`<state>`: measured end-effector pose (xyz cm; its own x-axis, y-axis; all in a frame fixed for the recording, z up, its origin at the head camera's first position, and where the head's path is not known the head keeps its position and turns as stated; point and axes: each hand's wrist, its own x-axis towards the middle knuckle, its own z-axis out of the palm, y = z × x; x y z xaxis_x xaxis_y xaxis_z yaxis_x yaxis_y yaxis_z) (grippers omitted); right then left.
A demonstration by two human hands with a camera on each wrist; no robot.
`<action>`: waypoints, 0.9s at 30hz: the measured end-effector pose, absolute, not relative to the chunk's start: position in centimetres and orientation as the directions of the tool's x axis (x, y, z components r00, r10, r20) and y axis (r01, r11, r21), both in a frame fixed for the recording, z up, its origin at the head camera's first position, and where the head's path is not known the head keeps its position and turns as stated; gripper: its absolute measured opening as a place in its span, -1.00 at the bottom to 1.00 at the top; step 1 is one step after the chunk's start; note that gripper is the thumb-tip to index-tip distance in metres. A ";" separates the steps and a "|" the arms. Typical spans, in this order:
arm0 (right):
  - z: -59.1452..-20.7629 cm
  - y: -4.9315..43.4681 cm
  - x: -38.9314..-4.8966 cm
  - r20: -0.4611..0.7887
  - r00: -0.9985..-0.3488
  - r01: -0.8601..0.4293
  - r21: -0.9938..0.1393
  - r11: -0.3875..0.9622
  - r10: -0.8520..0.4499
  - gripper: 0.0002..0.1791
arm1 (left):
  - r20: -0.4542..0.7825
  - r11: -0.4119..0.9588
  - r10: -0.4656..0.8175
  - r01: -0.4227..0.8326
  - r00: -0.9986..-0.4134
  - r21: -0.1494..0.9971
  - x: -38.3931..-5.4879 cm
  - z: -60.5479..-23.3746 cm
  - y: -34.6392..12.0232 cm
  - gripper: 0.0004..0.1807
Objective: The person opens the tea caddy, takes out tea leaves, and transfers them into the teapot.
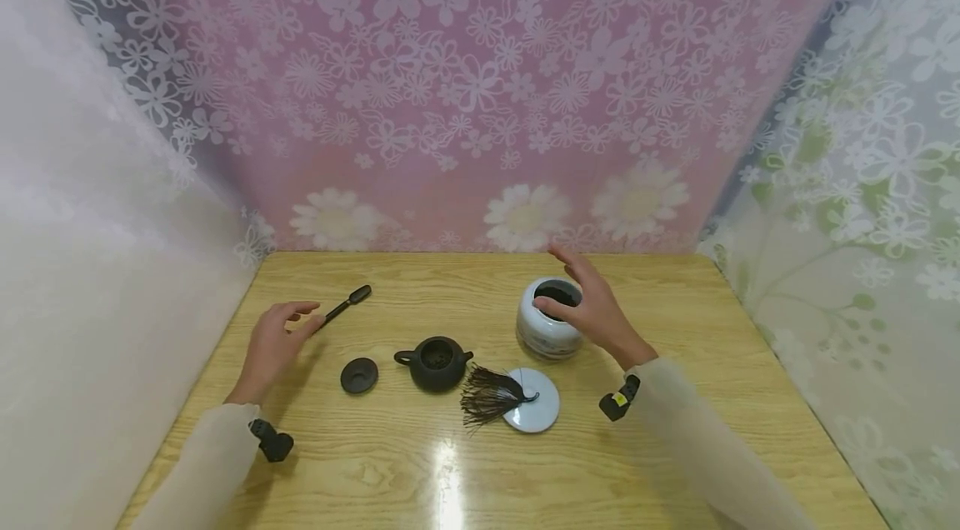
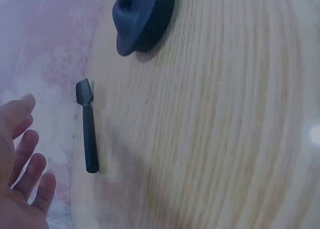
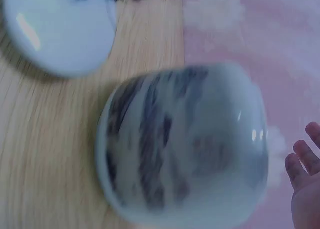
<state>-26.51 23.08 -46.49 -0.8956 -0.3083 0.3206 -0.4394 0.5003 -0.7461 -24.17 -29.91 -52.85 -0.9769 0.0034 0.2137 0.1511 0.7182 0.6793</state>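
Observation:
My left hand hovers by a black tea scoop, fingers loosely bent. In the left wrist view the scoop lies on the wooden table, apart from the fingers. Over the white jar is my right hand, its thumb and fingers spread about the jar's uncovered mouth. The right wrist view shows the jar with brush-like dark markings, its visible fingers clear of the wall. Whether the thumb touches the rim, I cannot tell.
A dark teapot without its lid stands mid-table, and its round dark lid lies to its left. The jar's white lid lies in front of the jar, with a dark brown tassel on it. Patterned cloth walls enclose the table.

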 end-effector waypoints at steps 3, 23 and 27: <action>-46.2 21.6 -26.5 0.339 -0.874 -0.476 -0.740 0.475 -0.347 0.02 | 0.202 0.700 0.035 0.168 -0.979 0.694 -23.7 -52.2 -29.1 -0.53; -49.9 13.1 -25.9 0.197 -0.818 -0.449 -0.807 0.385 -0.540 0.07 | 0.159 0.656 0.257 0.293 -0.953 0.695 -21.6 -53.9 -27.3 -0.62; -51.3 12.3 -25.6 0.157 -0.807 -0.435 -0.810 0.393 -0.569 0.05 | 0.128 0.645 0.289 0.291 -0.949 0.707 -21.2 -54.6 -27.5 -0.59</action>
